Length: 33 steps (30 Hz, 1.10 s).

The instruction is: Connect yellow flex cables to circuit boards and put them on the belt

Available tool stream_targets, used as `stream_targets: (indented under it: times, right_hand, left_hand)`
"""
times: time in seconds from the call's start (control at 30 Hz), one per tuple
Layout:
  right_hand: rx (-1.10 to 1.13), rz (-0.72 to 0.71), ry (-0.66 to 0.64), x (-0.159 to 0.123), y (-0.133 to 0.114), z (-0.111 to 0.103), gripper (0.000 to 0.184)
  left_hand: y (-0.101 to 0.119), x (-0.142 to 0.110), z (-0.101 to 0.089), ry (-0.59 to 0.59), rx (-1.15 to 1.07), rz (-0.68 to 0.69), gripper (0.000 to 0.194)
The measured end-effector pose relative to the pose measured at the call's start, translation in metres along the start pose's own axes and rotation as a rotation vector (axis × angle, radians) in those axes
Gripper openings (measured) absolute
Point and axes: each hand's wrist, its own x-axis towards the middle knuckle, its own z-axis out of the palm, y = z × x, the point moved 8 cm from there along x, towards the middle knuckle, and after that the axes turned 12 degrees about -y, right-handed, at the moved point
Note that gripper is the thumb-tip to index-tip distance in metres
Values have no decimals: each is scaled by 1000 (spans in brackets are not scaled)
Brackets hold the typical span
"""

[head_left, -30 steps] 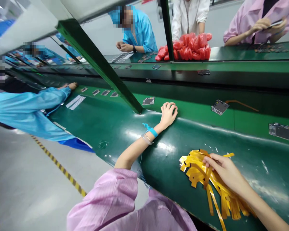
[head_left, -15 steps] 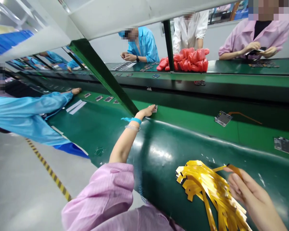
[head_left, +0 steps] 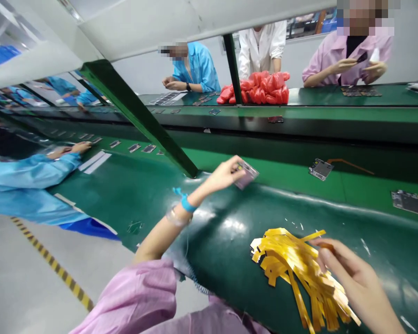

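Blue cloth comes first from where I watch: one co-worker's sleeve (head_left: pixel 24 171), well left of the slanted green post (head_left: pixel 139 120), with two pale strips (head_left: pixel 95 162) between them. On the belt just left of the post I count four circuit boards (head_left: pixel 149 148), the last partly covered by it; those farther off blur too much to number. Just right of the post's foot, I see the left hand (head_left: pixel 225 175) pinched, thumb against fingers, on one held board (head_left: pixel 247 175). It is tilted, its upper edge sloping down away from the post; blur hides which axis is longer. Farther right of the post lies one bundle of yellow strips (head_left: pixel 292 255), too overlapped for me to count, its long axis slanting so the black-and-white ends point back toward the post. Beyond the bundle's upper end, one belt board (head_left: pixel 321 170) trails one orange ribbon (head_left: pixel 351 164) away from the post. The right hand (head_left: pixel 348 264) has its fingertips closed on one brown strip (head_left: pixel 328 247), mostly hidden. Farthest from the post sits one last board (head_left: pixel 413 203).
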Motion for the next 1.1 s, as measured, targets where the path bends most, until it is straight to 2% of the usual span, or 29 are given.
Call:
stream_targets:
  times: [0.07,0.13,0.2,0.27,0.43,0.57,0.63,0.7,0.77,0.8,0.9,1.0,1.1]
  right_hand:
    - [21,-33,9,-5,-11,13,38]
    - [-29,-44,-8,-6,-17,25,31]
    - [-105,-56,5,-8,-19,30,24]
    - [-160,-99,44,-11,-19,28,23]
    - [-245,-188,122,-22,-15,24,15]
    - [-371,-350,202,-35,-28,26,5]
    - [-344,-363,190,-41,-32,27,9]
    - [-186,-248,122,-43,-27,26,27]
    - [6,-70,39,-44,-19,28,28]
    - [77,15,-1,-44,-15,29,24]
    - [147,197,-82,-44,-11,34,40]
    - [147,252,-107,-42,-10,36,43]
    - [139,269,-122,-42,-7,38,45]
  left_hand:
    - [53,-34,52,-102,-299,207,24]
    - [93,-70,97,-200,-384,310,18]
    - [117,-97,126,-248,-405,361,16]
    - [127,-111,141,-258,-444,371,17]
    - [132,-120,149,-230,-568,360,21]
    - [132,-114,158,-331,-804,228,26]
    - [131,-108,163,-403,-997,144,34]
    - [129,-103,169,-490,-1132,60,41]
    - [128,-100,171,-553,-1141,4,43]
    - [129,-99,170,-569,-1111,6,43]
    - [137,-99,163,-578,-993,123,35]
    - [143,-103,156,-563,-868,223,26]
    - [142,-107,154,-554,-729,222,23]
